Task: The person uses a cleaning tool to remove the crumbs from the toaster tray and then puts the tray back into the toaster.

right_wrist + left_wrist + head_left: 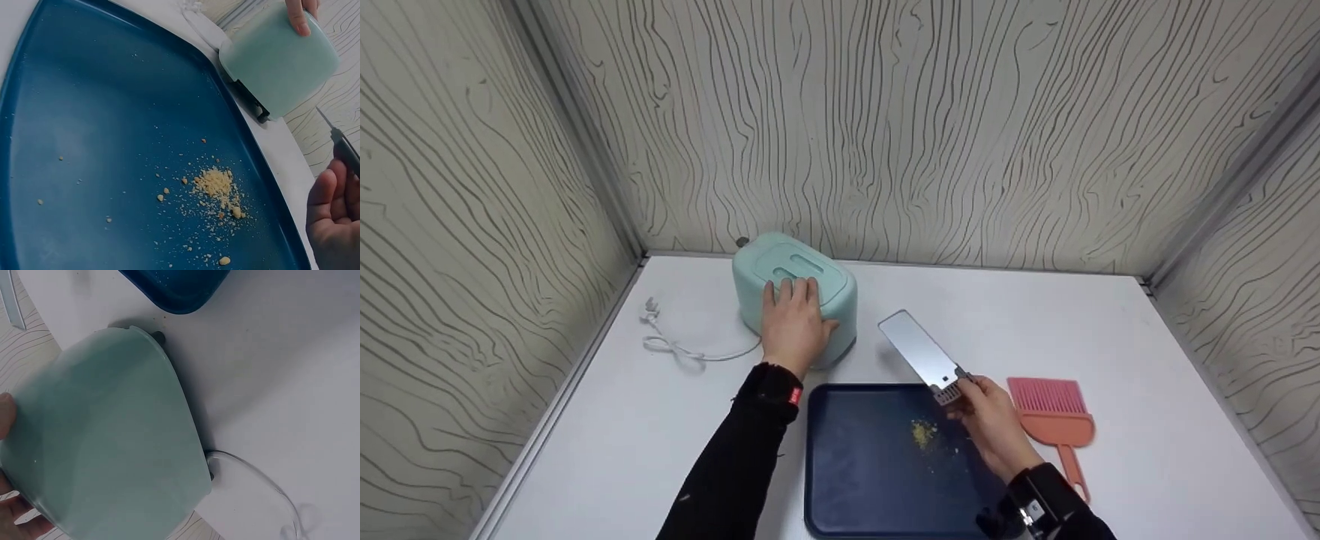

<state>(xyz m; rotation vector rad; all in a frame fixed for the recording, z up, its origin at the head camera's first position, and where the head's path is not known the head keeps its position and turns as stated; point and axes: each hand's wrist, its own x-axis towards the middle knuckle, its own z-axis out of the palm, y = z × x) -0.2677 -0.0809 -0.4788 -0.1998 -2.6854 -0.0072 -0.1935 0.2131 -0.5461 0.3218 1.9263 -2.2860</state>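
My left hand [793,324] rests on top of a mint green toaster [837,319], fingers lying across it by the slots. Its thumb touches the side near the upper edge. In the right hand [990,427] I hold a flat metal crumb tray [919,349] by its dark grey end, thumb on top. The tray slants up toward the toaster, above the dark blue baking tray [870,465]. In the right wrist view, pale yellow crumbs [216,184] lie heaped and scattered on the baking tray. Only the crumb tray's edge and grey end show there.
An orange brush [1057,427] with pink bristles lies right of the baking tray, beside my right hand. The toaster's white cord [690,352] runs left to its plug [649,307]. Wood-patterned panels [885,135] enclose the white table [592,457] at the back and sides.
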